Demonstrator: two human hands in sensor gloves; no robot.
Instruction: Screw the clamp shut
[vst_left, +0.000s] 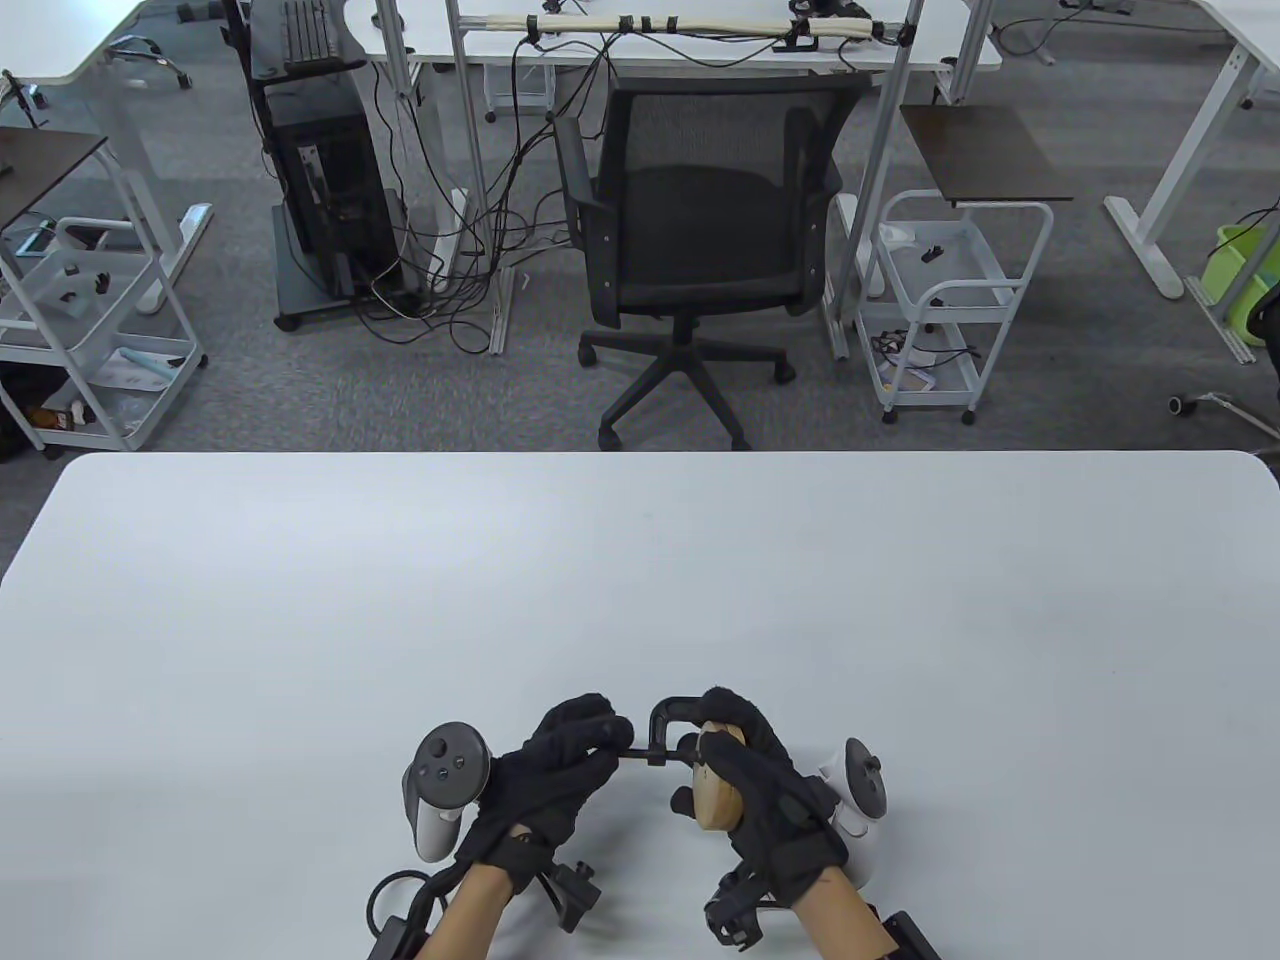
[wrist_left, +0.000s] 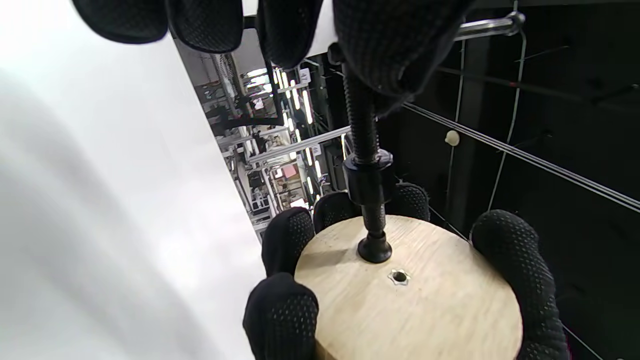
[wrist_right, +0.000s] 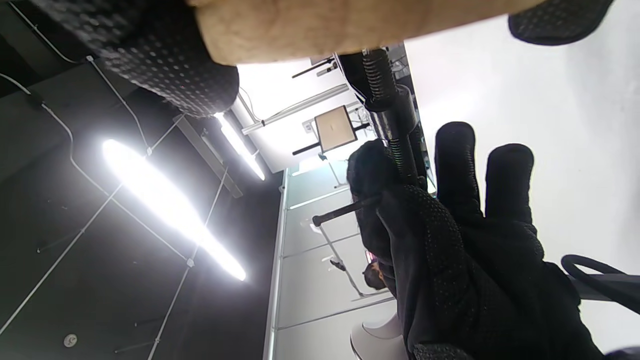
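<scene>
I'm working low at the near edge of the plain white table (vst_left: 640, 560), both gloved hands lifted just over it. My right hand (vst_left: 765, 790) is wrapping around the round pale wooden disc (vst_left: 722, 790), fingers curled over its rim and thumb on the other side, holding it edge-on so its flat face is pointing toward the screw; that is keeping the workpiece from spinning while the thread is driven. The small black metal C-clamp (vst_left: 668, 725) is sitting over the disc between my two hands, frame arching up above the wood. My left hand (vst_left: 560, 775) is pinching the outer end of the black threaded screw (wrist_left: 364, 135), fingertips (wrist_left: 395, 45) closed round the thin steel crossbar handle (wrist_left: 492, 26), because that bar is what turns it. In the left wrist view the screw's round foot pad (wrist_left: 375, 248) is touching the wood face, just beside a small central hole (wrist_left: 399, 276), so I'm judging the clamp as nearly shut, maybe needing final tightening; how hard it's biting I can't tell. Far jaw contact behind the disc is hidden. Counting: one clamp, one screw, one crossbar, one wooden disc, two hands, two trackers, grey one (vst_left: 440, 790) on the left, white one (vst_left: 862, 795) on the right. Beyond the table: one black mesh office chair (vst_left: 690, 240), two white wire carts, one at left (vst_left: 95, 330) and one at right (vst_left: 945, 300).
</scene>
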